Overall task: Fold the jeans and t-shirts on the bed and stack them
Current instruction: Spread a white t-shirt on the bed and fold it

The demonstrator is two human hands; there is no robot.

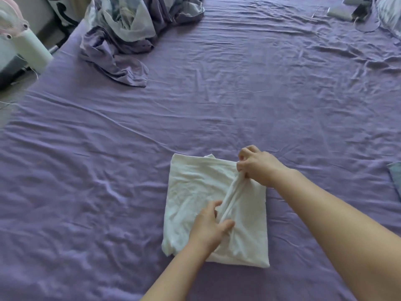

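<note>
Currently a raised ridge of the white t-shirt [195,192], lying near the bed's [238,94] near edge, is pinched by left hand [209,228] and right hand [258,166] fingers; uneven pulling could undo the folded layers.

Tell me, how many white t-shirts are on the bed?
1: a white t-shirt near the bed's front, gripped by both hands. Others may be hidden in the far heap.

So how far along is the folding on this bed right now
Done: the white t-shirt is already folded into a near rectangle on the purple sheet. In hand: the left hand and right hand both pinch a raised ridge of its fabric. Left: finishing this fold; a blue garment edge, possibly jeans, lies at the right; no stack is visible.
</note>
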